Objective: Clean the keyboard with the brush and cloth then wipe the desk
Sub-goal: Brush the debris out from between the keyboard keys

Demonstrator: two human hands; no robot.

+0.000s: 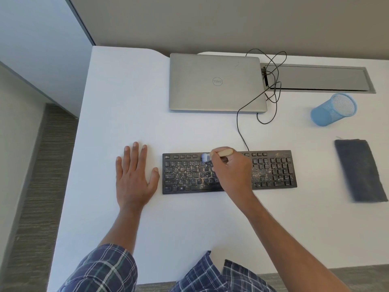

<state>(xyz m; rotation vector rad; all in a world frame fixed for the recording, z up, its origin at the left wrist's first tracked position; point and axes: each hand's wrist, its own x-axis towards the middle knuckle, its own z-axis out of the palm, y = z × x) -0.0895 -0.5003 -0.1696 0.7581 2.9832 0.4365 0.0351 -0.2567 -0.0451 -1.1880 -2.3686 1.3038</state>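
Black flat plastic keyboard (189, 175) lies on the smooth white desk (189, 228), in front of the person and a bit to the right. Pale crumbs and dust sit on many keys, mostly in the middle and near the number keys. It looks light and stiff, so I think it could slide on the desk if pushed hard. The keys are small and might pop off, so a soft touch seems best. The bare left edge looks like a good spot to hold it steady.

The small wooden-handled brush (224, 153) looks light too. Its handle is hard and its pale bristles are soft. The right hand (231, 171) holds it by the handle, with the fingers curled tight round it. The bristles touch the top rows of keys, near the middle.

The left hand (134, 178) lies flat on the desk just beside the left end of the keyboard, not touching it. Its fingers are straight and a little apart, and it holds nothing.

The soft dark grey cloth (360, 169) lies on the desk, well apart to the right. It looks floppy and easy to pinch anywhere.
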